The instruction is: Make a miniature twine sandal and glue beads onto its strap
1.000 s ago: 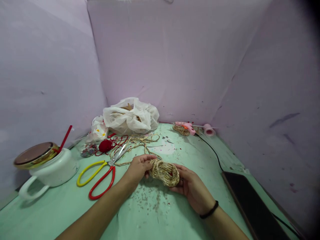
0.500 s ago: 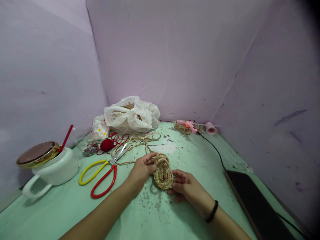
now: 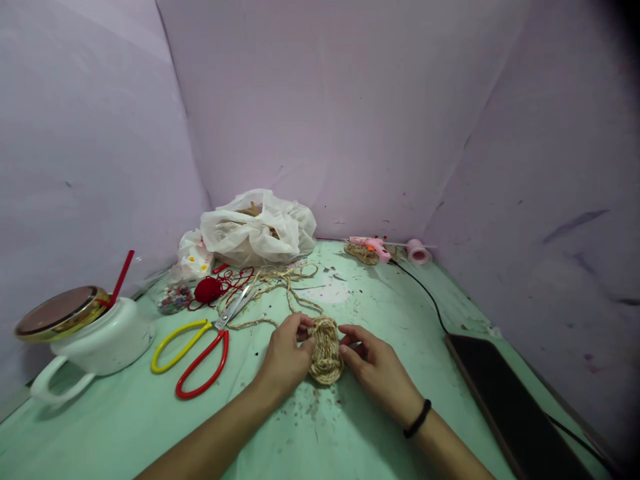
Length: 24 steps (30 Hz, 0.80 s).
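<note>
Closed in tighter: left hand (image 3: 287, 357) and right hand (image 3: 373, 367) now pinch the tan oval jute-rope coil (image 3: 326, 347) from both sides.
It's resting on the pale green table (image 3: 350, 433), right of the red-and-yellow scissors (image 3: 200, 350). Looks like the shaping step to me; next bit wants even pressure so the wraps don't slip.

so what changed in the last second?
The jute coil got turned. A second ago it lay wide across the open palm of the right hand; now it shows narrow, edge-on to the camera, pinched between both hands. The right hand rolled from palm-up beneath it to fingers pressing its right side. The left hand kept its hold on the left side. Scissors, mug, red yarn and glue gun stayed put.
</note>
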Available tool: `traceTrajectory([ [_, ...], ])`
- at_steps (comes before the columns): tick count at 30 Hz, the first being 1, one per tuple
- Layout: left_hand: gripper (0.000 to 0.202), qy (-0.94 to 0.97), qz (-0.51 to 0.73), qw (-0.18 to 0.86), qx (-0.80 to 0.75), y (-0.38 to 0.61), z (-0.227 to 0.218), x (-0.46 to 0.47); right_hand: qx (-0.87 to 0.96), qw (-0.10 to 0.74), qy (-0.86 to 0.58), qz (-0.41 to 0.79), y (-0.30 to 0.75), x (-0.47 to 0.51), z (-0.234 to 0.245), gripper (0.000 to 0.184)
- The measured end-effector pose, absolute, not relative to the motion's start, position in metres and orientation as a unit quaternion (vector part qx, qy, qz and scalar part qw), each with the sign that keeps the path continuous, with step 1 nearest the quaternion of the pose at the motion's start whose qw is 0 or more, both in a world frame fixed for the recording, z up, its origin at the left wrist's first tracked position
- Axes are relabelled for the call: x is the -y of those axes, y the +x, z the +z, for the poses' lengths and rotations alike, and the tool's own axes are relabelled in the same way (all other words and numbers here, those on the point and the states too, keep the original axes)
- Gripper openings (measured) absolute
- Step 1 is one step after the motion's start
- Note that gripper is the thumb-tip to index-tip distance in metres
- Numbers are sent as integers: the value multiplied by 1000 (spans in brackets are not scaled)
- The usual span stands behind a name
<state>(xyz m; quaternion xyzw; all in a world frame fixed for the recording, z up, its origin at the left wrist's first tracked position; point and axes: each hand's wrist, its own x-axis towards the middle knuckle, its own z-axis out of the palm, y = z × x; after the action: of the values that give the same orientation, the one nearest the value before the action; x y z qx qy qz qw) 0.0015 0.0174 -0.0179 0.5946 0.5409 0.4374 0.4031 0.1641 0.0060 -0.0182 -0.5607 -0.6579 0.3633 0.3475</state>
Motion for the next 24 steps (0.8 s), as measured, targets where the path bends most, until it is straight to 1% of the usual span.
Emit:
traceTrajectory([
  [2, 26, 628, 412, 345, -564, 1, -13, -15, 655, 350, -561, 366, 165, -6, -20, 33],
  [4, 27, 649, 392, 320, -568, 1, -10, -14, 658, 351, -560, 360, 165, -7, -22, 31],
  [11, 14, 681, 364, 287, -567, -2, -17, -19, 676, 388, -526, 340, 162, -6, -23, 30],
  [13, 12, 694, 351, 284, -561, -5, -18, -20, 683, 385, -522, 336, 162, -5, -21, 26],
  [16, 15, 714, 341, 285, -542, -9, -16, -23, 697, 371, -524, 319, 161, -6, -20, 17],
  [20, 18, 732, 334, 283, -523, -11, -13, -24, 695, 366, -531, 318, 160, -6, -19, 15],
  [24, 19, 746, 338, 280, -501, -8, -13, -21, 680, 381, -537, 322, 160, -7, -21, 9],
])
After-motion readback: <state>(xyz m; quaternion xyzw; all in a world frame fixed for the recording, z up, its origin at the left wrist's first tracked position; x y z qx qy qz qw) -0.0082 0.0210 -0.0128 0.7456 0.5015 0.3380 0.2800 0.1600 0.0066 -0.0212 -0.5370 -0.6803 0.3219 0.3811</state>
